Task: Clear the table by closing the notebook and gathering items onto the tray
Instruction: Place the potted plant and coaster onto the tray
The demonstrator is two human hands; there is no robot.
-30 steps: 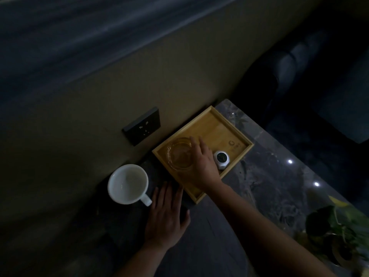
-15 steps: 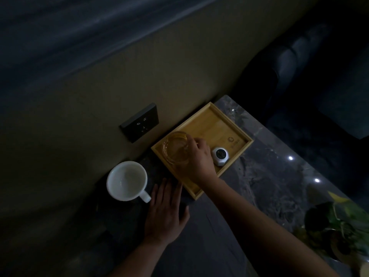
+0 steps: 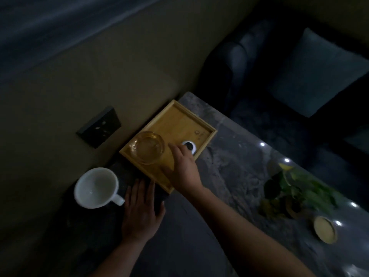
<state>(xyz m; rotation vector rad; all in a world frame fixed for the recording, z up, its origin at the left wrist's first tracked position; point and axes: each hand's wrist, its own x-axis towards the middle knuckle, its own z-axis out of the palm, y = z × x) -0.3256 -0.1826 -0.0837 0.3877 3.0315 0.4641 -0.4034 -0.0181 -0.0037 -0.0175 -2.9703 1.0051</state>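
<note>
A wooden tray lies on the dark marble table against the wall. In its left part stands a clear glass bowl, and a small round white device sits near its right rim. My right hand hovers over the tray just right of the bowl, fingers loose and apart, holding nothing. My left hand rests flat, fingers spread, on a dark flat thing that is too dim to identify. A white mug stands left of that hand, off the tray.
A black wall socket sits on the wall behind the mug. A leafy plant and a round wooden disc stand on the table's right side. A dark sofa with a cushion lies beyond the table's far edge.
My right hand has come off the glass bowl and drawn back to the right; the bowl now stands uncovered in the tray. My left hand has stayed flat in place.
</note>
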